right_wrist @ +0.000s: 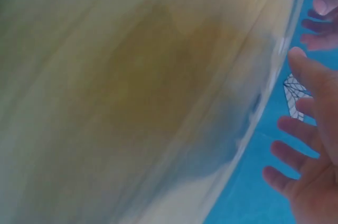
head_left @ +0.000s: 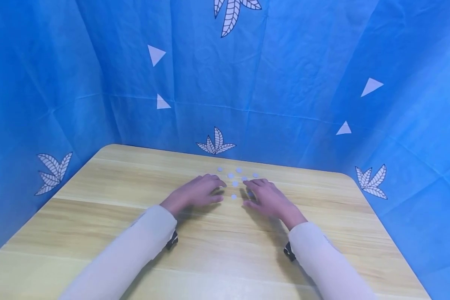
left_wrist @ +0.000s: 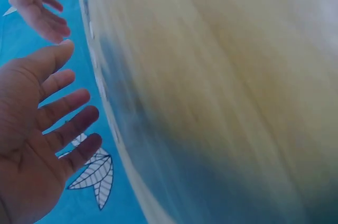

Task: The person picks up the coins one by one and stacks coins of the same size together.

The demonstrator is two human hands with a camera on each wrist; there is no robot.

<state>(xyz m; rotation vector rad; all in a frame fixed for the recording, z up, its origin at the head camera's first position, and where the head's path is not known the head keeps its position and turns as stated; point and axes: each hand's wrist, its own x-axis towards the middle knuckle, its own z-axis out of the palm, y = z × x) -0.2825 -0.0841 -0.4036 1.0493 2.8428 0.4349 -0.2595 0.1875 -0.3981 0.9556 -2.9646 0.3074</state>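
Several small pale round discs lie scattered on the wooden table toward its far edge. My left hand hovers at their left side, palm facing inward, fingers spread and relaxed. Across from it, my right hand is over the right side of the group, overlapping some discs in the head view. In the left wrist view the left hand has nothing between its loose fingers. The right hand looks equally bare in the right wrist view. One disc lies between the two thumbs.
A blue cloth with white leaf and triangle prints hangs behind the table and along both sides. White sleeves cover both forearms, with a dark strap showing at the right wrist.
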